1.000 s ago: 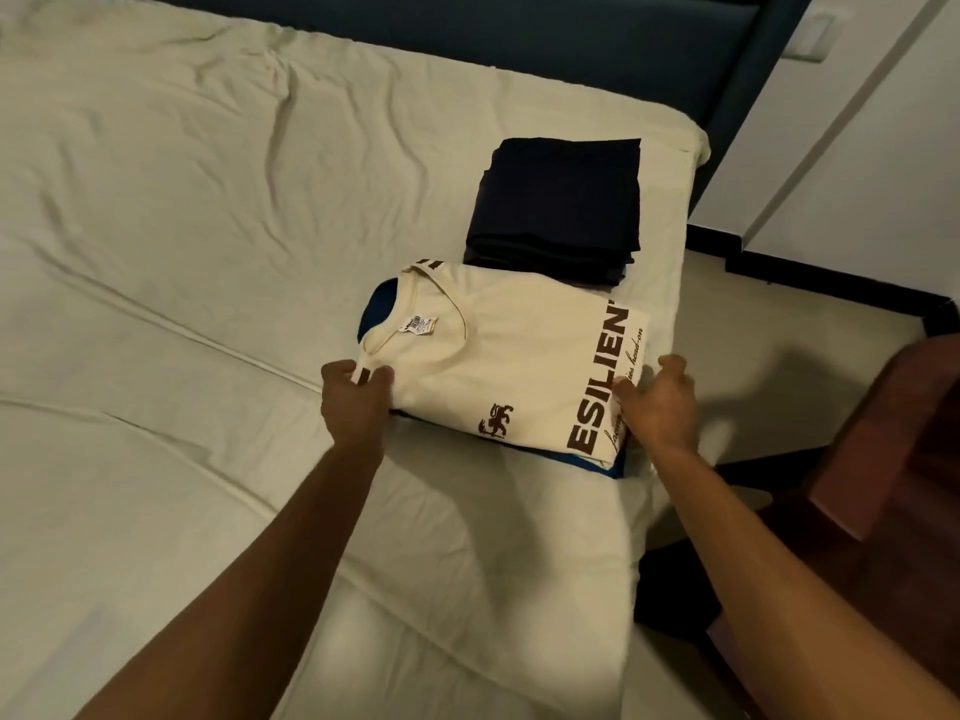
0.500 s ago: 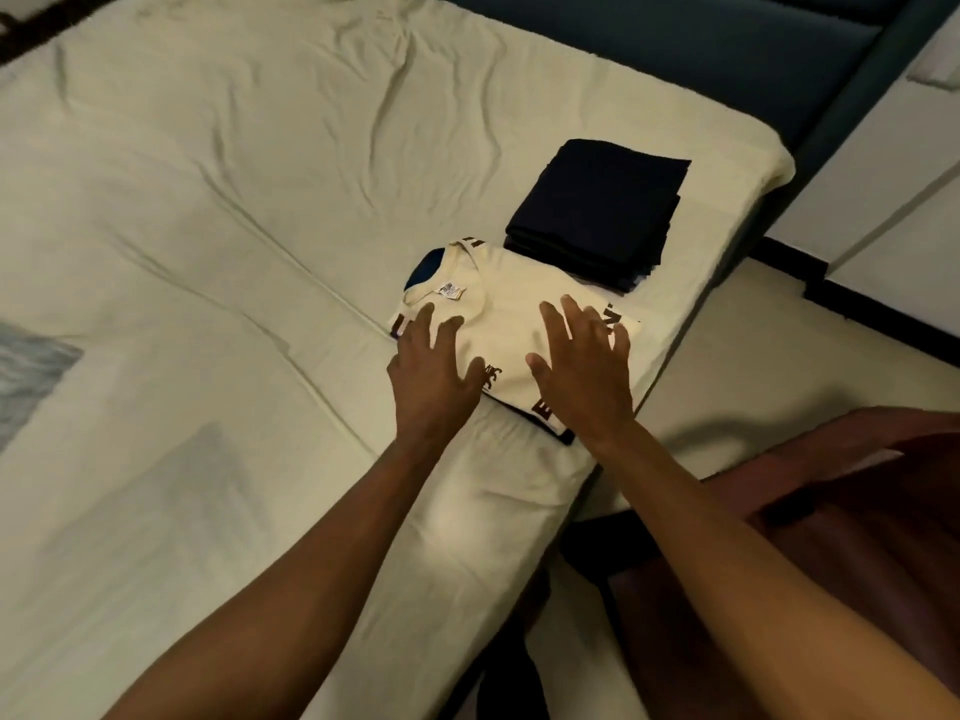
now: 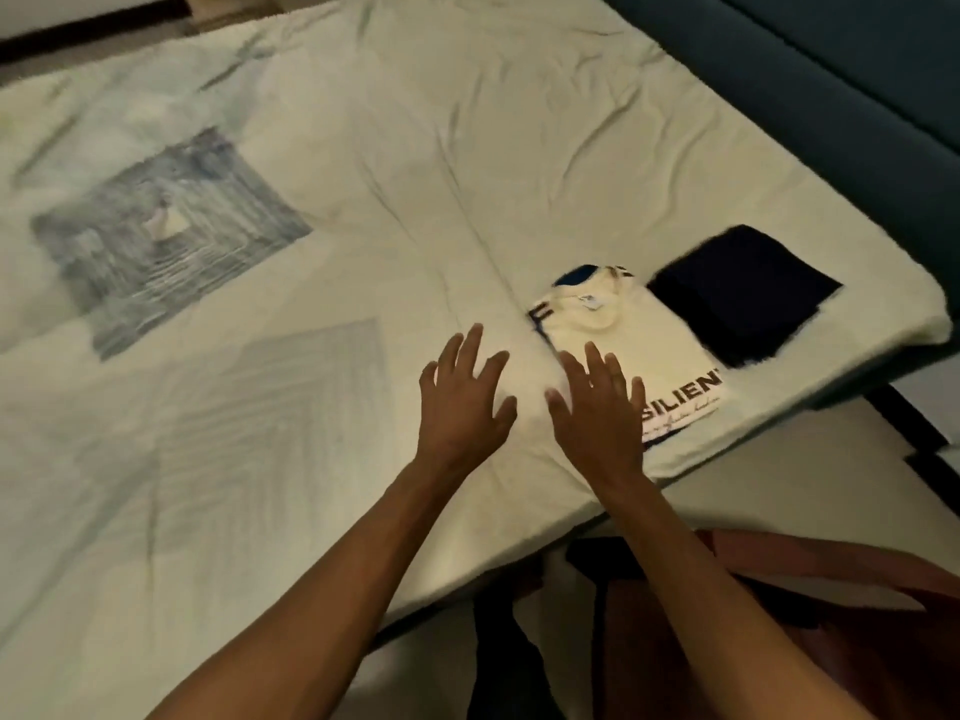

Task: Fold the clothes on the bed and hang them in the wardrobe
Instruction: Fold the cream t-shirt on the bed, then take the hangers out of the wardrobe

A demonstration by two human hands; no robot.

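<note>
- Two hands, left hand (image 3: 464,407) and right hand (image 3: 597,414), each grip spread wide, holding nothing.
- Folded cream shirt (image 3: 660,350) on the bed (image 3: 363,148); dark folded pile (image 3: 743,291) touches it at 2 o'clock.

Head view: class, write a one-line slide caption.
Both open hands, left hand and right hand, hover beside a folded cream shirt and dark folded clothes on the bed.

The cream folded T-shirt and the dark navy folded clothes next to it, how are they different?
The cream folded T-shirt with brown letters is pale and printed; the dark navy folded pile is plain and nearly black. The T-shirt lies on something blue, while the navy pile sits straight on the pale bedsheet, nearer the corner. Both are folded flat and touched by neither hand.
</note>
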